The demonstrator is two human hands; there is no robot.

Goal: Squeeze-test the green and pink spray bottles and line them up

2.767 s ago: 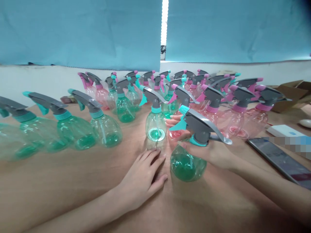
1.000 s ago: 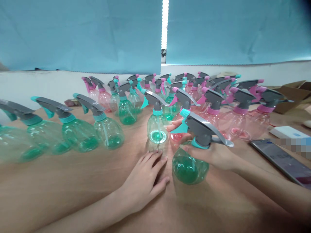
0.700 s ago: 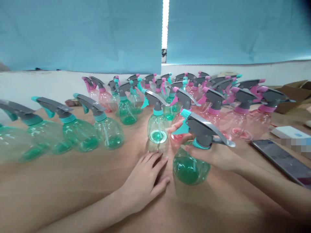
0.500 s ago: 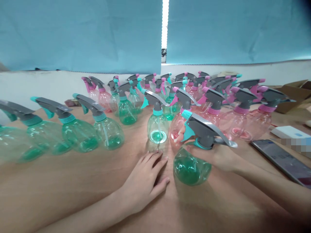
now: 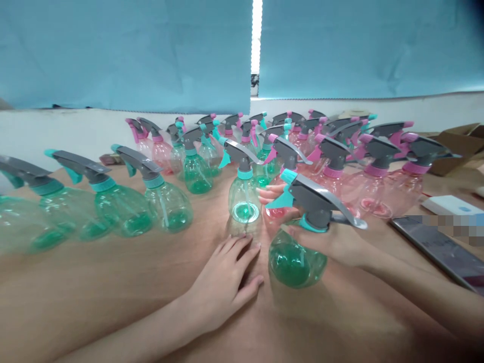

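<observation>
My right hand (image 5: 342,245) is around the neck of a green spray bottle (image 5: 297,262), thumb on the near side. The fingers stretch out past the turquoise trigger on the far side. This bottle has a grey head with a turquoise nozzle facing left, and it leans a little. Palm down on the table, my left hand (image 5: 227,269) lies with fingers slightly spread and holds nothing. Just beyond its fingertips stands an upright pale green spray bottle (image 5: 245,194). A pink spray bottle (image 5: 289,164) is partly hidden behind the held one.
Several green spray bottles (image 5: 170,206) line the left side. Pink ones (image 5: 372,194) stand to the right, with a mixed group behind. At right lie a phone (image 5: 438,252), a white box (image 5: 451,205) and an open cardboard box (image 5: 456,151). Blue blinds (image 5: 124,55) hang behind the wooden table (image 5: 124,292).
The fingers of my right hand have straightened away from the trigger, which has swung out to the left. The held bottle has shifted very slightly left. My left hand stays still.
</observation>
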